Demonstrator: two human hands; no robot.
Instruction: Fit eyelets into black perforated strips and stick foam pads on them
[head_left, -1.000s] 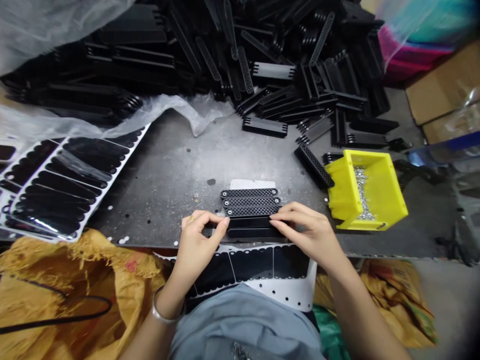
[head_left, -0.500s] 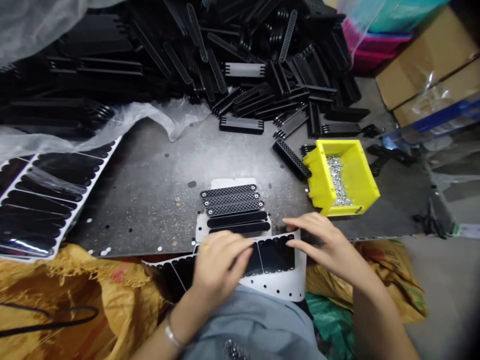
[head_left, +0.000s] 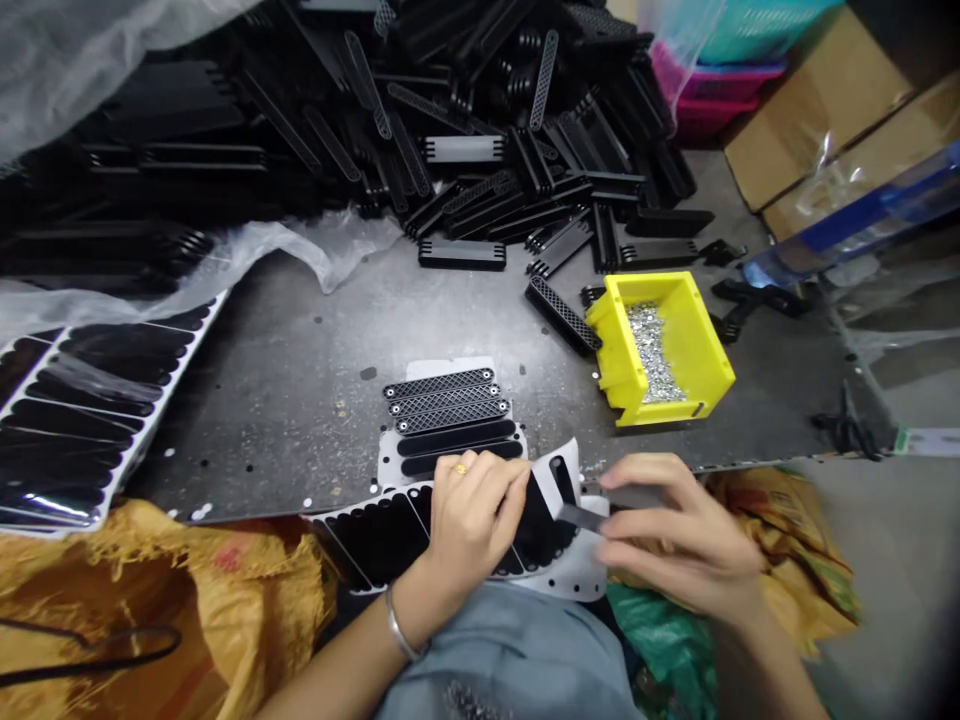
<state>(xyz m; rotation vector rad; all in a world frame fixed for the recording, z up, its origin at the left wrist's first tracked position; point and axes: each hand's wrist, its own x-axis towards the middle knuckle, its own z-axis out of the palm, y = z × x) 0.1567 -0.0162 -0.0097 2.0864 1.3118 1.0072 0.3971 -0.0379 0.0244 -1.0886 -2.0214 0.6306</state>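
Note:
My left hand presses with curled fingers on a white backing sheet of black adhesive strips that lies over my lap at the table's front edge. My right hand pinches one thin black strip, peeled partly off the sheet's right end. Just beyond my left hand, a small row of black parts lies on a white pad: three mesh grilles at the back and two smooth black pieces in front.
A yellow bin of small silver screws stands to the right on the grey metal table. A large heap of black plastic parts fills the back. More strip sheets lie at left, cardboard boxes at right.
Both hands came back from the row of parts to the sheet on my lap. My right hand has taken hold of a strip and lifted it off the sheet.

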